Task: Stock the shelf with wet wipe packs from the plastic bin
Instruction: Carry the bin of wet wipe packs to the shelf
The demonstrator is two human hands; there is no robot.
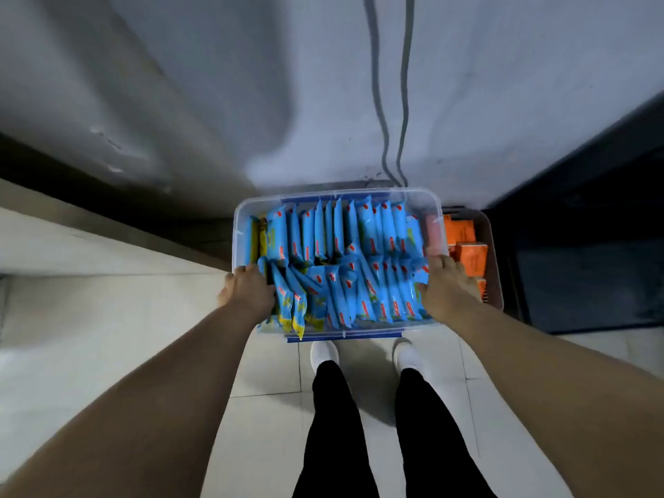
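Observation:
A clear plastic bin (433,206) with blue clips sits in front of my feet, packed with several blue wet wipe packs (337,260) standing on edge in two rows. My left hand (248,289) grips the bin's left rim, fingers curled over the edge. My right hand (447,285) grips the right rim the same way. Whether the bin rests on the floor or hangs in my hands is unclear. No shelf shows plainly in view.
A second bin (494,260) with orange packs (470,255) stands just right of the clear bin. A dark cabinet (589,253) is at far right. A grey wall with two cables (393,138) rises behind. A pale ledge (90,246) runs along the left. The floor is tiled.

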